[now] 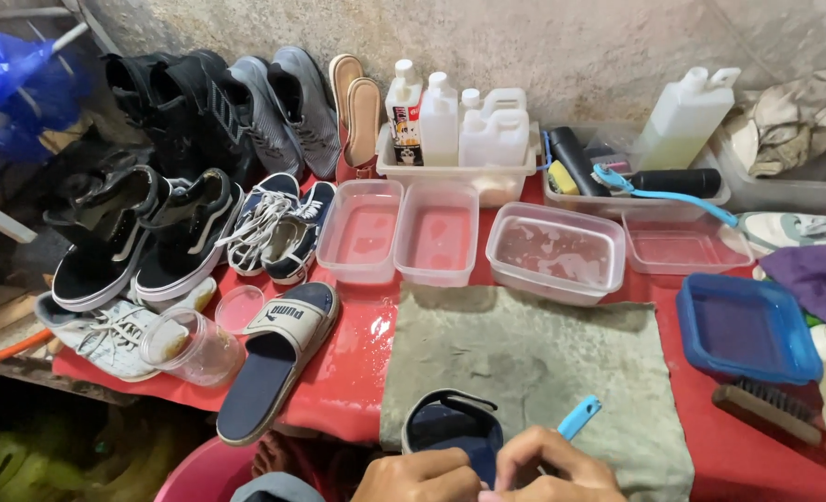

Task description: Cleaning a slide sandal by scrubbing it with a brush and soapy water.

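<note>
- Down at the bottom edge: left hand (pixel 419 476) curled around the near end of a navy slide sandal (pixel 452 429), gripping it.
- Right beside it: right hand (pixel 545 469) clenched around a light-blue brush handle (pixel 578 417), tip sticking up and to the right; bristles hidden, so cannot tell whether touching the sandal.
- Sandal resting on the near left corner of a grey-green cloth (pixel 543 372), spread flat over the red table cover (pixel 348 363).
- Matching navy slide (pixel 278 358) lying to the left on the wet red cover, well apart from the held one, sole down.
- Just left of that: clear jar (pixel 193 346) on its side, beside a white sneaker (pixel 102 333).
- Further back on the left: black-and-white skate shoes (pixel 148 237), navy lace-up sneakers (pixel 274 223), grey trainers (pixel 283 107) and black shoes (pixel 185 102) leaning against the wall.
- Beyond the cloth: four clear plastic tubs (pixel 399 232) in a row, holding shallow liquid.
- Behind them: tray of white bottles (pixel 450 121), plus a bin with black bottles and a blue-handled brush (pixel 659 191).
- Off to the right: blue tray (pixel 747 325) with a wooden scrubbing brush (pixel 768 409) just in front of it.
</note>
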